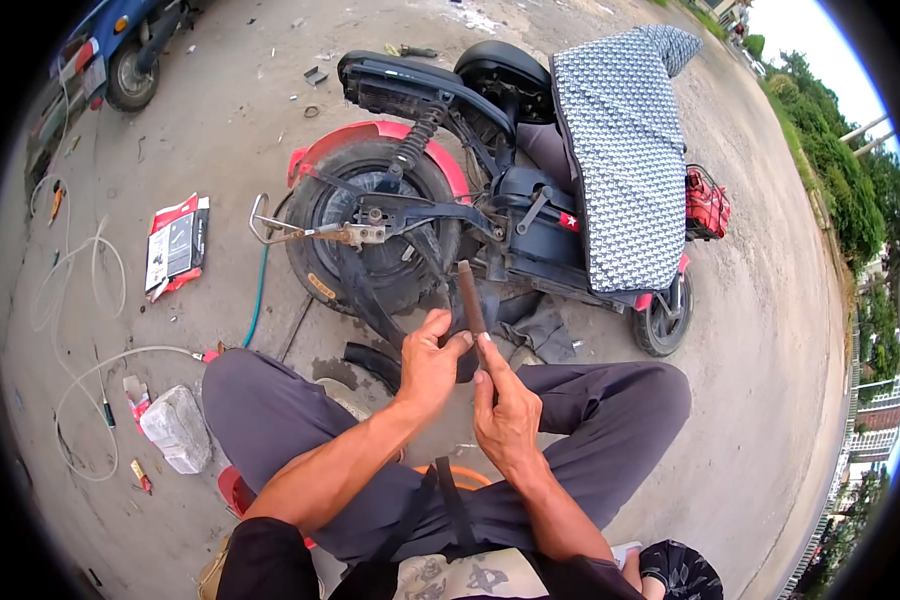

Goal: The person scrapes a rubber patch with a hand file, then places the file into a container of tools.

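A rusty flat bar, like a file [471, 300], stands up from my right hand [507, 415], whose fingers are closed round its lower end. My left hand [430, 365] is closed beside it, its thumb near the bar. A dark rubber inner tube [362, 300] hangs in a loop from the wheel and runs behind my left hand, which appears to grip it; the fingers hide the held part. Just beyond, the black tire [315, 265] is on the rear wheel of a scooter [535, 215] lying on its side.
A patterned cover [620, 160] drapes over the scooter. A metal-ended teal hose [261, 290] lies by the wheel. Left are a red-and-white packet [177, 248], clear tubing [120, 352] and a stone block [175, 430]. A dark cloth [540, 328] lies ahead of my knees.
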Demonstrator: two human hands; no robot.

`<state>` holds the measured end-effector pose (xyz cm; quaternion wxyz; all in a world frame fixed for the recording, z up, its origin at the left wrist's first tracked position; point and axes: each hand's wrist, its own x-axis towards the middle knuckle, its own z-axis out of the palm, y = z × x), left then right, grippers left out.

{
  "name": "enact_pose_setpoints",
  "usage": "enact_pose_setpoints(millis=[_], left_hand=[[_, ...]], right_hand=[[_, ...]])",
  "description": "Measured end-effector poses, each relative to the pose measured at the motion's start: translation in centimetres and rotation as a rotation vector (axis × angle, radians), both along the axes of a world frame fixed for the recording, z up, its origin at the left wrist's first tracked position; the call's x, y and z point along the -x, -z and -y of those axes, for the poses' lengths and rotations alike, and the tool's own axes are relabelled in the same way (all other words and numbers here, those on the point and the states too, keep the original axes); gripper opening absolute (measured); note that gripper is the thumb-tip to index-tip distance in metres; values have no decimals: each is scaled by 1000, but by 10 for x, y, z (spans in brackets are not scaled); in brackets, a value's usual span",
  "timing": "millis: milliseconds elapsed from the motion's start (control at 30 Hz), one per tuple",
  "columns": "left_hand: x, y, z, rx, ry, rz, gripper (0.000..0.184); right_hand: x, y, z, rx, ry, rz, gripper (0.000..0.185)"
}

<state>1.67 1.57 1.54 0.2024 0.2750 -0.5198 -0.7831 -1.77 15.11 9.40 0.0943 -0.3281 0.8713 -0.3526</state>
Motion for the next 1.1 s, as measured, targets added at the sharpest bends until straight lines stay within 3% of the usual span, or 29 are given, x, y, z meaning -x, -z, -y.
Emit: enact_pose_setpoints(millis=[100,267,333,367,467,600,667,767,900,1033,1100], left_hand=[[-4,-10,4,-60,20,10,15],[-3,-2,1,-3,4,29,14],[-4,1,-3,6,16,30,18],[-1,-1,-1,-31,13,10,19],[-4,-5,3,-26,7,15,24],[-2,-4,1,-84,-49,-18,24],[-1,-6,1,-5,-42,14,24],[1,3,-1,-21,-32,5,23],[-4,-8,0,-34,1,27,20],[-3,-11,4,-16,-8,41,19],[-6,-7,-3,13,-2,61,20]], right_hand=[[15,-6,22,-37,-30,-14,50],[-15,13,-31,16,-37,-8,51],[-17,4,-21,5,18,62,51],[-4,12,-7,97,-11,-101,55],[26,2,25,31,-38,-70,54],[16,1,-6,209,9,-33,51],[-5,13,-33,115,-6,46,50],[-5,17,-11,93,-20,-91,55],[17,-6,21,-49,-11,52,51],[-14,3,-15,99,-66,-149,59],[-15,8,-23,25,-42,-65,54]])
